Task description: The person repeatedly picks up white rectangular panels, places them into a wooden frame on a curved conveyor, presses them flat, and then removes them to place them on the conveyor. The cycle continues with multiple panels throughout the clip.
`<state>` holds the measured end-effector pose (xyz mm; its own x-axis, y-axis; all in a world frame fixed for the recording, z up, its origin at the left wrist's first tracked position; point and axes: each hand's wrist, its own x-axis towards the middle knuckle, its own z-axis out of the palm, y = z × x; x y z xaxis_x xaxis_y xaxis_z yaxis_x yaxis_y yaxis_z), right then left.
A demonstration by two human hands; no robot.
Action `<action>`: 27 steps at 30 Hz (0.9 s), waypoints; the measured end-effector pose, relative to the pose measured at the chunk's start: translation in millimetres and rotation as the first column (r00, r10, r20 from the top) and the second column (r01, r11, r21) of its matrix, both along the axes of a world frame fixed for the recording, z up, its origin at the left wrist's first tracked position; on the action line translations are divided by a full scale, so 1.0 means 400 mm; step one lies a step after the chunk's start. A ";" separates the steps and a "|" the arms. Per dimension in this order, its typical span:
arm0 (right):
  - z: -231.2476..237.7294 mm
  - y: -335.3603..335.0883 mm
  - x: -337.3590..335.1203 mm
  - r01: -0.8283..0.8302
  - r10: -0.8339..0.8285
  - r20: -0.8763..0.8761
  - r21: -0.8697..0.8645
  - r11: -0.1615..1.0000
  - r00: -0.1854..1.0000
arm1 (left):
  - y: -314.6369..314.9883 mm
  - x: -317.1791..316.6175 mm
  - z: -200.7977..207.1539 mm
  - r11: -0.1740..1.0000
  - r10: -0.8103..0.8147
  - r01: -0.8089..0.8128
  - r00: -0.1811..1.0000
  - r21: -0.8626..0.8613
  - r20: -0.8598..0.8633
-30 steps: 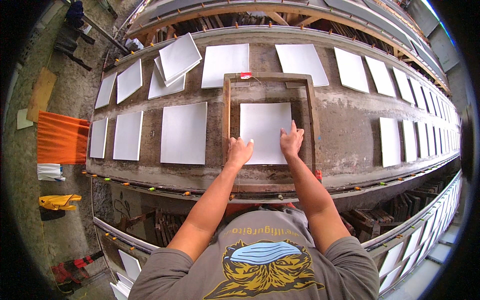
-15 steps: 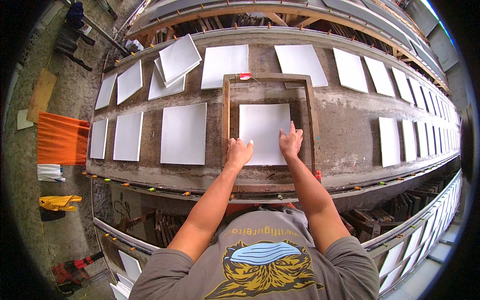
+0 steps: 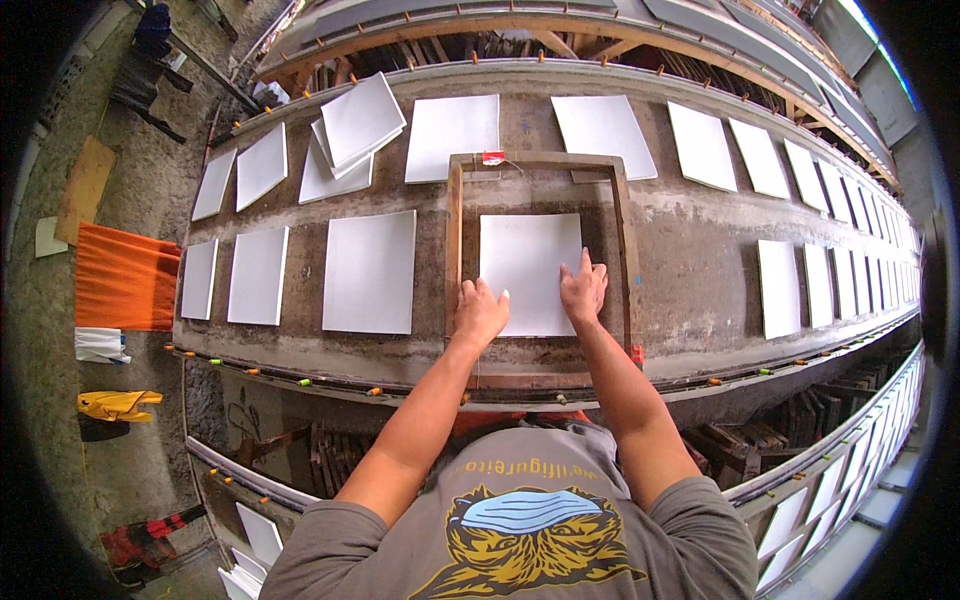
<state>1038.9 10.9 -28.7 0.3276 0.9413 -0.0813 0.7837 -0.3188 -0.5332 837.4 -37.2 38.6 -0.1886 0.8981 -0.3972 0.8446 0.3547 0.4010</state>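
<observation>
A white rectangular sheet (image 3: pixel 530 265) lies on the long brown table, inside a wooden frame (image 3: pixel 623 230) with red pieces at its far edge and near right corner. My left hand (image 3: pixel 482 315) is at the sheet's lower left side, its thumb over the white surface and its fingers curled at the edge. Across from it, my right hand (image 3: pixel 583 290) holds the right side, index finger pointing forward, thumb at the edge and the other fingers bent. The undersides of both hands are hidden.
White sheets, such as one at left (image 3: pixel 370 272), lie in two rows along the table (image 3: pixel 690 245). At the far left some overlap in a pile (image 3: pixel 362 120). Orange and green clips line the table rail (image 3: pixel 305 382). An orange cloth (image 3: pixel 125 277) hangs left. Another long table (image 3: pixel 430 35) stands beyond.
Both hands stay at the sheet's sides with little movement. The table and sheets appear slightly lower in the picture. The right fingers have shifted a little.
</observation>
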 end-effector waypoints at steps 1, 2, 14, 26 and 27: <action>0.000 -0.001 0.001 0.000 0.000 -0.006 0.000 1.000 1.000 | -0.001 0.004 0.005 1.000 -0.003 0.003 1.000 0.016 -0.011; 0.000 -0.001 0.001 -0.001 0.001 -0.006 0.001 1.000 1.000 | 0.000 0.007 0.011 0.999 -0.019 0.020 0.999 0.033 -0.031; 0.011 -0.001 0.000 -0.014 0.014 0.000 -0.023 1.000 1.000 | 0.004 0.056 -0.048 0.947 -0.250 0.287 0.940 0.145 -0.230; 0.001 -0.006 0.003 -0.058 0.056 0.053 0.045 0.997 0.997 | 0.078 0.088 -0.160 0.848 -0.280 0.397 0.898 0.351 -0.341; 0.003 -0.004 0.005 -0.067 0.065 0.050 0.047 0.997 0.997 | 0.088 0.090 -0.168 0.871 -0.294 0.382 0.909 0.310 -0.295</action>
